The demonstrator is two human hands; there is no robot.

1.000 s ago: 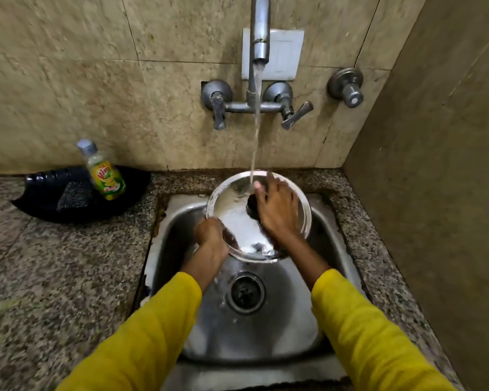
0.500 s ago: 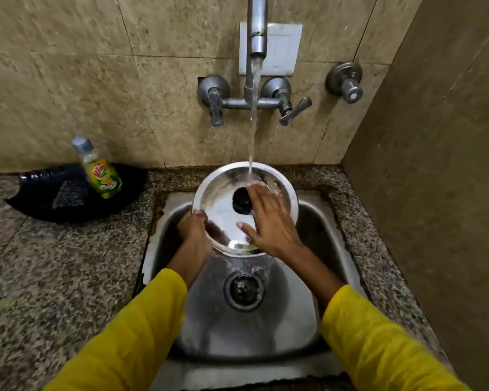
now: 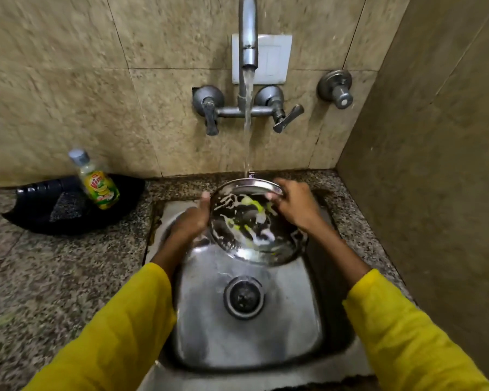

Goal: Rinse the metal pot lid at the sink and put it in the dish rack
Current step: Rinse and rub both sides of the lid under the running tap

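Note:
The round metal pot lid (image 3: pixel 251 224) is held over the steel sink (image 3: pixel 249 328), tilted, its shiny face toward me with soap streaks on it. Water from the tap (image 3: pixel 249 38) falls onto its far rim. My left hand (image 3: pixel 191 218) grips the lid's left edge. My right hand (image 3: pixel 294 206) holds the upper right rim, fingers curled over it. The lid's knob is hidden on the far side. No dish rack is in view.
A dish soap bottle (image 3: pixel 98 183) stands in a black tray (image 3: pixel 40 218) with a scrub pad on the granite counter (image 3: pixel 54 277) at left. Two tap handles (image 3: pixel 283 114) and a wall valve (image 3: pixel 336 88) sit on the tiled wall. A side wall closes the right.
The lid has been turned over: the knob side faced me before, now the plain face does. My right hand moved from the lid's middle to its upper right rim.

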